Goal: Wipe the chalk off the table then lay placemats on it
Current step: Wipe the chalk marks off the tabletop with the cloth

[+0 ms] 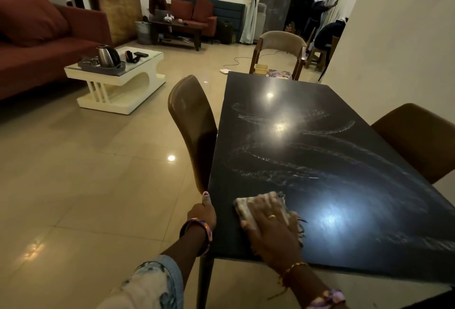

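Right hand [269, 231] presses flat on cloth [248, 206] lying on table [344, 185].

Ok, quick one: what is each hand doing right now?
Left hand: grips the table edge, thumb on top.
Right hand: flat, fingers straight, pressing the cloth onto the table.

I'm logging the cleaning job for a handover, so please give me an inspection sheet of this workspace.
Surface: dark table, chalk streaks across the middle, glare spots.
Job's things: cloth flat near the table's near-left corner; placemats nothing seen for certain.
Clutter: yellow container and a colourful item just beyond the far end.
Hands: right hand presses on the cloth; left hand grips the table edge.
Cables: white cable on the floor.
Surroundings: chairs, coffee table with kettle, red sofa.
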